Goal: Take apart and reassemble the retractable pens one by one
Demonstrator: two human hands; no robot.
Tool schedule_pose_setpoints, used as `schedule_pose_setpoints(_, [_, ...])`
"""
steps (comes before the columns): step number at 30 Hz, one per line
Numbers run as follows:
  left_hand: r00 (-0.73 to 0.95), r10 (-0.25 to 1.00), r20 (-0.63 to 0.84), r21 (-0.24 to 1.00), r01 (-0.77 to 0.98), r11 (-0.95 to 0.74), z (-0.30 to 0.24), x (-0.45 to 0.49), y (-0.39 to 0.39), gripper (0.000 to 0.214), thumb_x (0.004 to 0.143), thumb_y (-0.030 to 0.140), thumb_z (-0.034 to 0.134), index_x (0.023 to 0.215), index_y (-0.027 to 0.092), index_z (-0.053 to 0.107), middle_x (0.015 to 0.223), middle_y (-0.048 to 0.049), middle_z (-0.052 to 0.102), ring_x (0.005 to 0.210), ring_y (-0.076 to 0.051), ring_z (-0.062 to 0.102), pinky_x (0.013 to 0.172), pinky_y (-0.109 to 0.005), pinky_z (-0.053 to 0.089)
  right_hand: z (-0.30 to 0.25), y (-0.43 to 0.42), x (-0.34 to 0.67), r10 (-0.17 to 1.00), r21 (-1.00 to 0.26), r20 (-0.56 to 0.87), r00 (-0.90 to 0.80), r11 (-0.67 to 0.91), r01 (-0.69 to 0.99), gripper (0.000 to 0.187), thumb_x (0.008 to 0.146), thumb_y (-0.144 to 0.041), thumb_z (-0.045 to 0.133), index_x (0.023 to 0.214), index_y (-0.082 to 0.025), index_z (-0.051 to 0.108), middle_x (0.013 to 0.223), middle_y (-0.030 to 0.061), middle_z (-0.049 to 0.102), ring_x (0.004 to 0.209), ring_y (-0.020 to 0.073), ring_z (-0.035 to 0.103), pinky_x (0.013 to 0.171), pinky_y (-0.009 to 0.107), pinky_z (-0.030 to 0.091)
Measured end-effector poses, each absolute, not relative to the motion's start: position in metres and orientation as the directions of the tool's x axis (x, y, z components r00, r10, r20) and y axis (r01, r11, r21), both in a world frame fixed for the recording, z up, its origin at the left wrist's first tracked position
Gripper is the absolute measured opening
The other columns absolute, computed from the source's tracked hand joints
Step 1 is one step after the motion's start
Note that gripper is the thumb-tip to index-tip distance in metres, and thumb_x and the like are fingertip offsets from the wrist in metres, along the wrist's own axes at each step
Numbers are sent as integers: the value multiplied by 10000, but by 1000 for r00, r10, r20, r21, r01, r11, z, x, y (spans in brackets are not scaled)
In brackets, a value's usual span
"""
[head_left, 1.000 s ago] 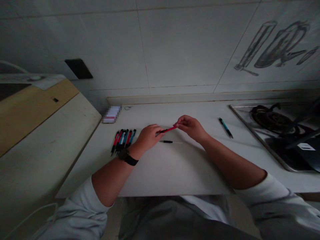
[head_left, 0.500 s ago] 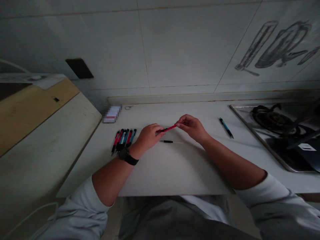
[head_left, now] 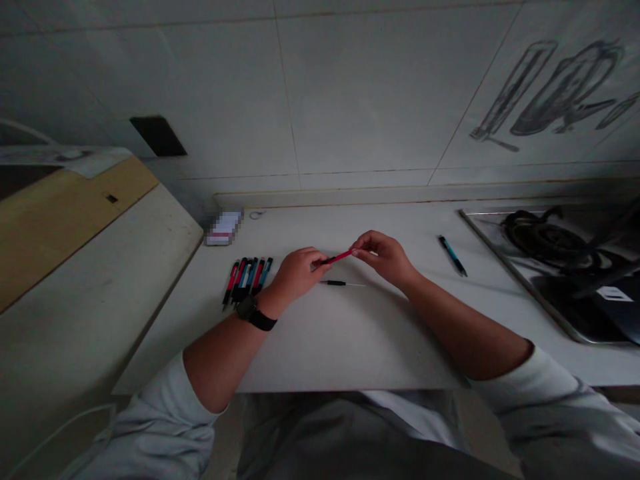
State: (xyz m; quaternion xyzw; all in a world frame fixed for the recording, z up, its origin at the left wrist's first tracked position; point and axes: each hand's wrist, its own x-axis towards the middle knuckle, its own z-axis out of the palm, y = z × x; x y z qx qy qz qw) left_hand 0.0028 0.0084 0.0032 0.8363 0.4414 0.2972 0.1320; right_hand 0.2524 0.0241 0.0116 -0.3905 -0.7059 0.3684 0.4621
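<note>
Red pen [head_left: 342,257] is btwn both hands, seemingly just off the counter [head_left: 350,347], tilted w/ its R end farther back. L hand [head_left: 297,273] has its grip clamped on the pen's black end; R hand [head_left: 384,257] has a fingertip grip pinched on the red end. Prob. held at both ends b/c one hand steadies a thin thing while the other handles it; can't tell if the pen's whole, fingers hide the ends.

Just nearer the person than the red pen, a black pen part [head_left: 336,283] w/ thin pale rod lies flat, prob. there for quick reach. L of the red pen, a bunch of red & blue pens [head_left: 247,277] lies side by side, partly hidden by the L arm w/ its black watch [head_left: 256,313]; looks grouped for tidiness. One blue pen [head_left: 453,256] lies alone well R of the red pen, maybe to keep it separate.

Counter's white, light's dim. Far R of red pen: stove [head_left: 487,230] w/ metal rim. Back L of it: pixelated item [head_left: 225,228]. Beyond it: pale tiled wall [head_left: 360,100]. Far L: big pale cabinet [head_left: 90,267].
</note>
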Motion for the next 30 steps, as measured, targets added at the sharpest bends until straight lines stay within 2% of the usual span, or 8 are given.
schedule_pose_setpoints(5, [428, 815, 391, 480, 661, -577, 3, 3, 8, 67, 930, 263, 720, 923, 207, 755, 854, -33, 715, 812, -182, 647, 758, -307, 490, 11, 22, 252, 884, -858, 372, -284, 444, 258, 355, 825, -570, 776, 893, -229, 705, 891, 52, 751, 824, 199, 705, 838, 380, 586])
schedule_pose_setpoints(11, [437, 794, 423, 507, 612, -607, 5, 4, 5, 75, 934, 277, 728, 954, 209, 751, 881, -31, 725, 828, -179, 660, 780, -309, 502, 6, 23, 250, 890, -916, 330, -313, 383, 122, 353, 802, -495, 810, 996, -226, 692, 940, 49, 750, 846, 185, 713, 851, 362, 581])
schedule_pose_setpoints(15, [468, 777, 422, 522, 575, -630, 5, 5, 4, 68, 923, 271, 745, 952, 209, 745, 917, -32, 742, 855, -179, 679, 814, -313, 516, 7, 20, 246, 882, -944, 264, -390, 319, 81, 310, 807, -483, 806, 940, -216, 721, 936, 46, 758, 864, 187, 709, 871, 366, 571])
schedule_pose_setpoints(17, [456, 792, 406, 553, 567, -611, 3, 6, 4, 117, 924, 280, 747, 1022, 217, 738, 942, -32, 751, 874, -179, 692, 837, -317, 528, 9, 19, 244, 886, -957, 257, -387, 288, 24, 304, 796, -476, 820, 920, -220, 714, 942, 44, 761, 894, 190, 712, 898, 375, 569])
schedule_pose_setpoints(20, [454, 810, 371, 578, 569, -585, 0, 5, 5, 307, 913, 321, 763, 1195, 225, 690, 1011, -44, 750, 889, -182, 698, 852, -329, 543, 13, 21, 244, 916, -964, 266, -299, 257, -71, 304, 795, -462, 830, 922, -235, 673, 1000, 48, 770, 969, 197, 719, 946, 392, 557])
schedule_pose_setpoints(22, [526, 772, 356, 525, 570, -632, -1, 4, 6, 369, 890, 354, 786, 1213, 214, 675, 1066, -63, 734, 941, -199, 689, 876, -345, 541, 14, 26, 247, 942, -960, 273, -198, 254, -114, 333, 784, -465, 838, 926, -243, 633, 1055, 56, 772, 1016, 202, 719, 967, 401, 549])
schedule_pose_setpoints(25, [658, 683, 317, 402, 559, -725, -2, 2, 6, 321, 871, 379, 799, 1118, 200, 699, 1070, -77, 707, 1006, -231, 667, 897, -364, 524, 13, 34, 254, 962, -963, 257, -92, 246, -112, 369, 787, -499, 821, 934, -245, 596, 1082, 67, 766, 1016, 204, 718, 945, 400, 555])
schedule_pose_setpoints(30, [718, 649, 250, 315, 573, -756, -5, 0, 8, 98, 910, 294, 737, 956, 210, 716, 1006, -53, 679, 958, -218, 653, 881, -361, 497, 4, 43, 262, 952, -952, 304, -35, 303, -35, 365, 843, -542, 756, 1003, -235, 641, 902, 33, 725, 849, 176, 693, 814, 350, 570])
